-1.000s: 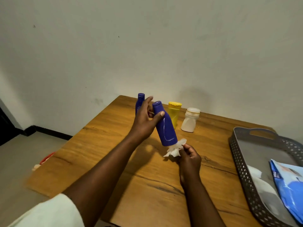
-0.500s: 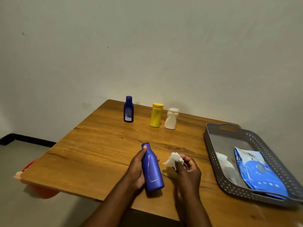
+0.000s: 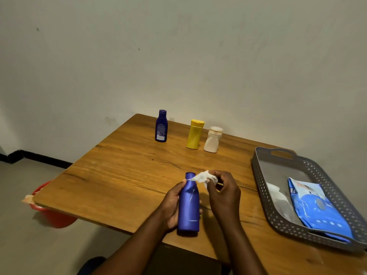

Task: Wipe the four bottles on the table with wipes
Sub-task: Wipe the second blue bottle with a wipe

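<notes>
On a wooden table point(image 3: 123, 175), a grey perforated tray point(image 3: 262, 187) holding a blue wipes pack point(image 3: 319, 211) and a loose white sheet point(image 3: 278, 197); near the front edge, a blue bottle point(image 3: 188, 207) gripped by the left hand point(image 3: 172, 205), a crumpled wipe point(image 3: 204, 178) pinched at its neck by the right hand point(image 3: 224, 193).

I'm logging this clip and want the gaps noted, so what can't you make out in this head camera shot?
- Small dark blue bottle: back label print too small to read.
- Blue bottle gripped by the left hand: its far side is hidden, palm covers its left flank.
- Wipe pinched by the right hand: partly hidden by fingers.
- Wipes pack in the grey tray: text blurred.
- Red bucket: mostly hidden under the table.
</notes>
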